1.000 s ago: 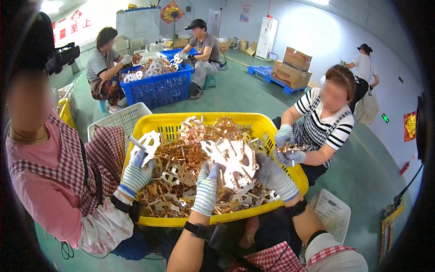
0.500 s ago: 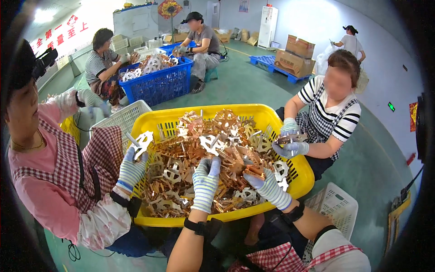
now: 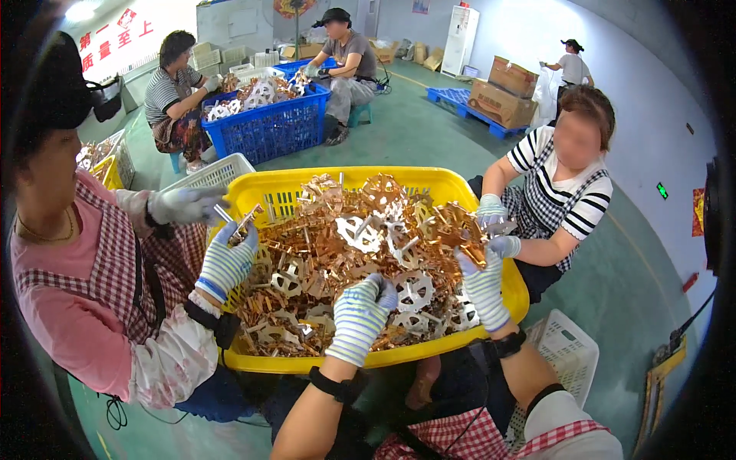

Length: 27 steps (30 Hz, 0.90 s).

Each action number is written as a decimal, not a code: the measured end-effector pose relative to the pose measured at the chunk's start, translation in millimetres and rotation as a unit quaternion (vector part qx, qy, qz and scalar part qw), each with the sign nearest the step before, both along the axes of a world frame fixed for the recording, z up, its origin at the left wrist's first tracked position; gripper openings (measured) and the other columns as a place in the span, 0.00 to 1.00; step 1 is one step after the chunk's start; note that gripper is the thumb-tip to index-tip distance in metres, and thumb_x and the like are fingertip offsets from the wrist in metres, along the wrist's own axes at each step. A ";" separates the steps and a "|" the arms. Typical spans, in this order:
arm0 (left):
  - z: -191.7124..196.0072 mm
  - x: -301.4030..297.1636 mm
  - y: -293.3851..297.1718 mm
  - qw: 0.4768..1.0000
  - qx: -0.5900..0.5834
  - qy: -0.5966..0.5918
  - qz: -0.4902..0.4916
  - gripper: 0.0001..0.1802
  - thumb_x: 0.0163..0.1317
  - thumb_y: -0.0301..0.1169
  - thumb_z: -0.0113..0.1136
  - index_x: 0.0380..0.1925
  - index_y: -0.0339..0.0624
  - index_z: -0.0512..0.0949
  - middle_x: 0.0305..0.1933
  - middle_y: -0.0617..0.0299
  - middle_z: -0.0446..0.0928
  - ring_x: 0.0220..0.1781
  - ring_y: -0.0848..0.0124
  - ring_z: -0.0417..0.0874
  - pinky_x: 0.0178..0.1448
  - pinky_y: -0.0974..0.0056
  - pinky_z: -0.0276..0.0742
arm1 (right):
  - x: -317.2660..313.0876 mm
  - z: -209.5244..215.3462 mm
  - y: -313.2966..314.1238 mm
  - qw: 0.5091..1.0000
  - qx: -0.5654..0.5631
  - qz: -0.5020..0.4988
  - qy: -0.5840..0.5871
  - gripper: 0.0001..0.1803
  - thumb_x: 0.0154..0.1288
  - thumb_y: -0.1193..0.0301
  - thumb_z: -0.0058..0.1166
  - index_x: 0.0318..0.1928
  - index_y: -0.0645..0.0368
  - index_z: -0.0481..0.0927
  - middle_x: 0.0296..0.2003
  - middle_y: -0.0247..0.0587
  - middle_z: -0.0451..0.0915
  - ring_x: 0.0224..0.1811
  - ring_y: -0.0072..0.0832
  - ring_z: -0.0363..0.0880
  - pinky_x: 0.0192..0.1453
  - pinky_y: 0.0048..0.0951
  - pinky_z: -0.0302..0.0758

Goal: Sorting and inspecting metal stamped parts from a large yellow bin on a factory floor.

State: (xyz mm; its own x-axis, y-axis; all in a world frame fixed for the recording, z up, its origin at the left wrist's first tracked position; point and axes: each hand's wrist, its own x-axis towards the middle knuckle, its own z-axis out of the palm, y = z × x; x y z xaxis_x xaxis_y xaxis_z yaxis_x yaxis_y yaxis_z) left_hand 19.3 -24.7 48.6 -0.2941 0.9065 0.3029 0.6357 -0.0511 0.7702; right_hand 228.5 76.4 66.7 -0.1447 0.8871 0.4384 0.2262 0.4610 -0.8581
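A big yellow crate in front of me is heaped with copper-coloured and silvery stamped metal parts. My left hand, in a striped glove, is down on the near side of the heap with its fingers curled around a part. My right hand, gloved the same way, is raised at the crate's right side and grips a copper-coloured part. A person in a pink top on my left holds a small part with two gloved hands. A person in a striped shirt opposite has gloved hands at the crate's right rim.
A white basket stands on the green floor by my right knee, and another white basket sits behind the crate. Further back two seated people work at a blue crate. Cardboard boxes rest on a blue pallet.
My left hand has dropped from holding up a silvery part to lying on the heap. My right hand has moved right and up with a copper part. The view has tilted down.
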 end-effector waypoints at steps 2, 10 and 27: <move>-11.0 -2.7 6.8 0.998 0.024 -0.053 0.004 0.12 0.60 0.37 0.57 0.29 0.39 0.78 0.23 0.51 0.78 0.24 0.57 0.78 0.32 0.59 0.73 | -5.3 -8.4 -5.2 0.998 0.020 0.019 0.058 0.13 0.61 0.70 0.58 0.44 0.63 0.79 0.36 0.42 0.83 0.37 0.25 0.81 0.42 0.27 0.76; -6.7 -16.8 19.0 0.894 -0.028 -0.447 0.009 0.18 0.63 0.46 0.56 0.30 0.39 0.76 0.18 0.68 0.71 0.17 0.82 0.65 0.20 0.74 0.61 | -26.1 -12.3 -42.6 0.973 -0.007 0.194 -0.123 0.19 0.59 0.67 0.61 0.49 0.60 0.78 0.40 0.44 0.83 0.42 0.32 0.82 0.49 0.29 0.75; -1.0 -33.6 17.0 0.948 -0.009 -0.317 -0.023 0.16 0.58 0.42 0.61 0.28 0.39 0.74 0.17 0.65 0.73 0.19 0.72 0.73 0.25 0.68 0.70 | -37.0 -24.0 -42.0 0.980 -0.071 0.155 -0.101 0.23 0.56 0.61 0.63 0.44 0.67 0.76 0.35 0.46 0.83 0.37 0.29 0.82 0.40 0.29 0.76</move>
State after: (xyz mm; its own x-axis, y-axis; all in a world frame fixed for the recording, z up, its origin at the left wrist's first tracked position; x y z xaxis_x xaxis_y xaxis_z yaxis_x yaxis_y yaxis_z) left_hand -14.2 -7.6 47.6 -0.3727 0.9259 0.0618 0.0412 -0.0500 0.9979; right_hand 191.4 34.4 42.7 -0.4883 0.8365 0.2487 0.2654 0.4139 -0.8708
